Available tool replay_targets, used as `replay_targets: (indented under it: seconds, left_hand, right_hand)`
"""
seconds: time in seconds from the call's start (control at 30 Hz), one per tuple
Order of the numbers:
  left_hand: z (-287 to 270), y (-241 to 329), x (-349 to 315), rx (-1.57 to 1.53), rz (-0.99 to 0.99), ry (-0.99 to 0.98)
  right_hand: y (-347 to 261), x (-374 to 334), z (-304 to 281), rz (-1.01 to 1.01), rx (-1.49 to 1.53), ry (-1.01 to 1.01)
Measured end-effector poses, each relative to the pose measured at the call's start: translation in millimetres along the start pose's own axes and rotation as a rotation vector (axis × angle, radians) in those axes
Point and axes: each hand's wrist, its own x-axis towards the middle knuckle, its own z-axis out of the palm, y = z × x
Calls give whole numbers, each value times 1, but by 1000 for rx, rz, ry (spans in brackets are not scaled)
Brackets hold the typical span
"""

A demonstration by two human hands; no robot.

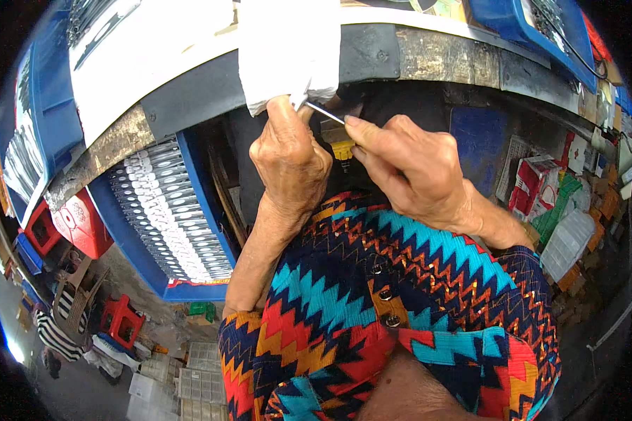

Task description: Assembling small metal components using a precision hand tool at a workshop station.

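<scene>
A white cloth hangs over the table's front edge. My left hand is closed on its lower end, with the thumb pressing on top. My right hand, to the right, pinches a thin metal rod between thumb and fingers. The rod slants up to the left, and its far end goes into the cloth by my left thumb. That end is hidden in the folds, and the near end is covered by my right fingers, so its exact kind does not show.
The worn table edge runs across in front of me. A blue crate at the left holds rows of metal pieces with oval ends. More blue bins stand at both table ends. Red stools and a person in stripes are lower left.
</scene>
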Motion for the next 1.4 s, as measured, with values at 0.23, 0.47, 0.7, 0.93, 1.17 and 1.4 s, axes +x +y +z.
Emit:
replay_targets:
  seconds: [0.23,0.47,0.7,0.93,1.17,1.4]
  left_hand:
    - [1,0,-1,13,3,50]
    - [9,-6,-4,20,-47,90]
    - [14,9,4,-54,-40,104]
    - [12,12,-11,-45,-91,31]
    - [11,20,-21,-145,-112,129]
    - [15,13,-22,2,-104,49]
  right_hand:
    - [4,-5,1,1034,1887,-96]
    - [18,-9,30,456,1168,92]
    - [14,-14,17,-10,46,300]
    - [11,-24,12,-157,-70,347]
    - [-9,-34,3,65,224,263]
    - [-20,-28,-15,314,660,182]
